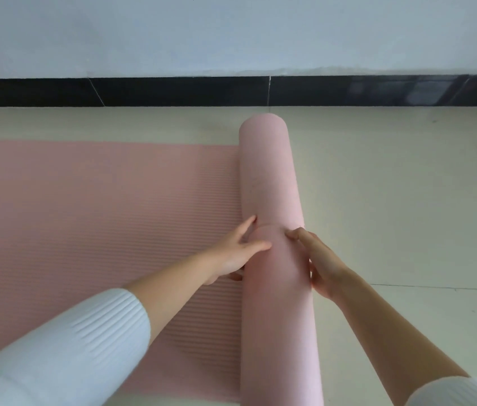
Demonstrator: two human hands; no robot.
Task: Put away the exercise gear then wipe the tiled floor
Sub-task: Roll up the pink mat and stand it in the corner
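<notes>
A pink ribbed exercise mat (pixel 91 218) lies flat on the pale tiled floor (pixel 392 200) and stretches off to the left. Its right end is wound into a thick pink roll (pixel 269 177) that runs from the bottom edge toward the wall. My left hand (pixel 236 253) presses on the roll's left side with fingers spread. My right hand (pixel 322 259) cups the roll's right side, fingers curved over the top. Both hands meet near the middle of the roll. White ribbed sleeves cover both upper forearms.
A black skirting strip (pixel 173 92) runs along the foot of a pale wall (pixel 231 33) just beyond the roll's far end. Bare floor tiles with dark grout lines lie to the right of the roll.
</notes>
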